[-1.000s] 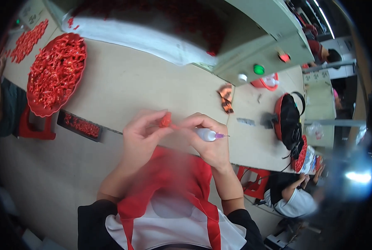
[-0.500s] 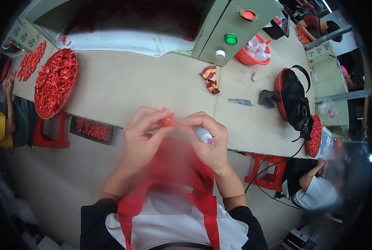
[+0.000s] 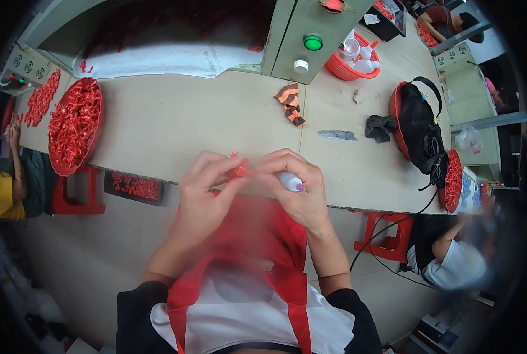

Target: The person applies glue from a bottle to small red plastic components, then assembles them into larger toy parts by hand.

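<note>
Over the front edge of the table, my left hand [image 3: 205, 190] is closed, pinching a small red plastic piece [image 3: 240, 169] between thumb and fingers. A knobbly tip of the piece sticks up above the fingertips. My right hand [image 3: 306, 192] is closed round a small white squeeze bottle [image 3: 288, 181] with a purple tip, which lies in the palm and points toward me. The right thumb and forefinger come together beside the red piece; blur hides whether they touch it or pinch something else.
A red tray [image 3: 74, 127] heaped with red pieces stands on the left of the table [image 3: 192, 118]. Ahead is a green-grey machine [image 3: 301, 35]. To the right are a crumpled striped cloth [image 3: 291, 105], a flat blade [image 3: 337, 135], a red basket [image 3: 352, 69] and a black bag [image 3: 421, 138].
The view has shifted slightly, so the table and machine sit a little differently in it. Both hands keep their holds on the red piece and bottle, with only slight finger movement.
</note>
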